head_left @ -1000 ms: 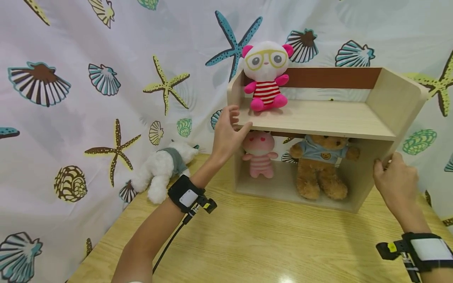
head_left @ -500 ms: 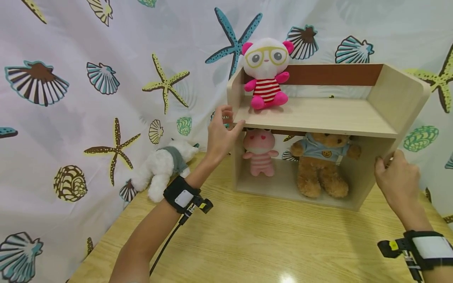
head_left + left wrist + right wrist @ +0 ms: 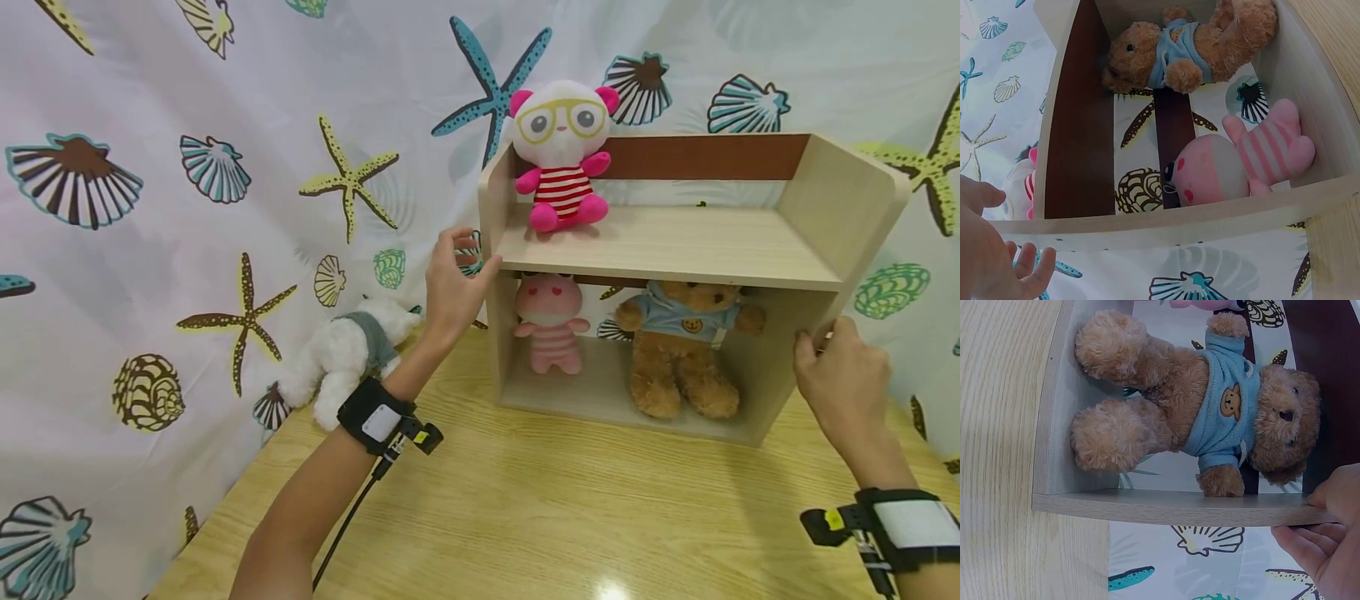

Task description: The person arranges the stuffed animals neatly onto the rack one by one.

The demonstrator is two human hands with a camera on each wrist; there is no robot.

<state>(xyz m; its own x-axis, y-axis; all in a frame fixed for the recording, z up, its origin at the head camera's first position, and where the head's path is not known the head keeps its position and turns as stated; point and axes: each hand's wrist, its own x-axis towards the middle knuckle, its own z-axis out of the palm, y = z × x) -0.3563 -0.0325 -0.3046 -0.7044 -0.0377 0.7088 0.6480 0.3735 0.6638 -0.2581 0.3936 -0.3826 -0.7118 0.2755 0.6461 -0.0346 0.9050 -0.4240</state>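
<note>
A small two-tier wooden shelf stands on the table. My right hand grips its right side panel, thumb on the inner face and fingers outside, as the right wrist view shows. My left hand is beside the left side panel, thumb and fingers spread apart, thumb tip right at the front edge. On the upper tier at left sits a pink and white plush panda with yellow glasses. The lower tier holds a pink striped plush toy on the left and a brown teddy bear in a blue hoodie on the right.
A white plush toy with a grey-green garment lies on the table at left, near my left forearm. Behind everything hangs a white curtain printed with shells and starfish. The wood-grain table extends in front of the shelf.
My left hand has drawn off to the left, from the shelf's left front edge to just outside it. The right hand keeps its grip. The toys stay where they were.
</note>
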